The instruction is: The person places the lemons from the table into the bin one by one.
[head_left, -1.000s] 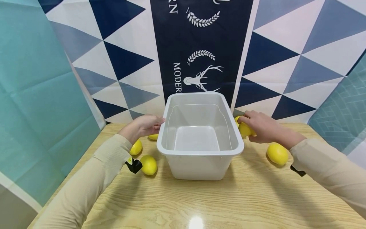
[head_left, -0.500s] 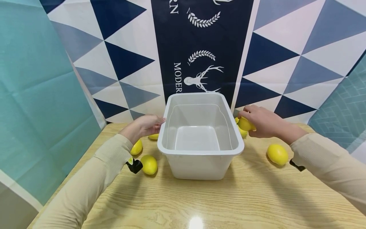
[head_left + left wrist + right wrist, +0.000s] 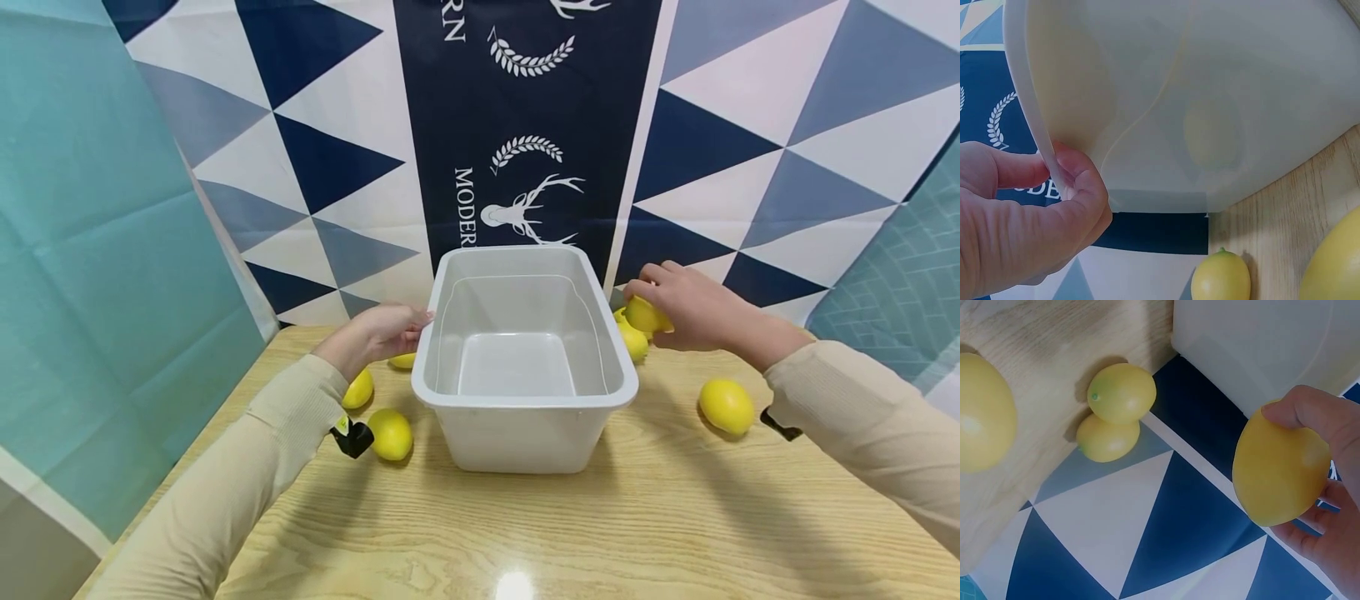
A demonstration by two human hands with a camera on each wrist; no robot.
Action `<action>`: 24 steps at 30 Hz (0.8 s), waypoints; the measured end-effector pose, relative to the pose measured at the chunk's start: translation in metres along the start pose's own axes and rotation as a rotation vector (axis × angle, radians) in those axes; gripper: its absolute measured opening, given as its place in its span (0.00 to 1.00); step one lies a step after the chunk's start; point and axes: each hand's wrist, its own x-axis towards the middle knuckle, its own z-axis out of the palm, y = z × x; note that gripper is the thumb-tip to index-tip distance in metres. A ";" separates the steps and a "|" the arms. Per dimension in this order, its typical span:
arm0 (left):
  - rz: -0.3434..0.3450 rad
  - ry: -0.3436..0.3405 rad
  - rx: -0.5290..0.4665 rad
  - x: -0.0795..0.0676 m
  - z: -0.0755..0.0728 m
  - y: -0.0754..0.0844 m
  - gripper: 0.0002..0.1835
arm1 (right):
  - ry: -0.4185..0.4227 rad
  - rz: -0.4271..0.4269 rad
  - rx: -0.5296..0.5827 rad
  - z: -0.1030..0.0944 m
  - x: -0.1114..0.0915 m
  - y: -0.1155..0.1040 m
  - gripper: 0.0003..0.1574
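Observation:
My left hand (image 3: 386,329) pinches the left rim of a light grey plastic bin (image 3: 517,437); in the left wrist view, thumb and fingers lie on either side of the rim. The bin stands upright on the table, with nothing inside. Beyond its right side, my right hand (image 3: 693,308) holds a yellow lemon (image 3: 1282,465) between thumb and fingers, raised near the bin's wall. Below that hand, two more lemons lie close together at the back of the table; the right wrist view shows the nearer lemon (image 3: 1122,394) overlapping the other lemon (image 3: 1107,439).
A lemon (image 3: 727,407) lies on the right of the wooden table (image 3: 465,533). Left of the bin are a front lemon (image 3: 390,435), a lemon (image 3: 358,389) partly behind the left wrist, and a farther lemon (image 3: 402,360). A patterned cloth (image 3: 337,167) hangs behind the table.
My right hand has lifted the lemon slightly upward, showing more of the lemons beneath it. The left hand keeps its grip on the rim, and the bin stays in place.

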 end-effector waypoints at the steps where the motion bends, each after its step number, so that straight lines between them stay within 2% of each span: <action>1: -0.003 0.004 -0.001 0.000 0.000 0.000 0.22 | -0.001 0.002 -0.006 -0.001 0.001 0.000 0.39; 14: 0.009 0.004 0.003 0.000 0.000 -0.001 0.22 | -0.030 0.023 -0.044 -0.019 0.014 -0.003 0.40; 24: 0.011 0.009 0.015 -0.001 0.001 0.000 0.22 | 0.006 0.004 -0.073 -0.029 0.026 -0.006 0.38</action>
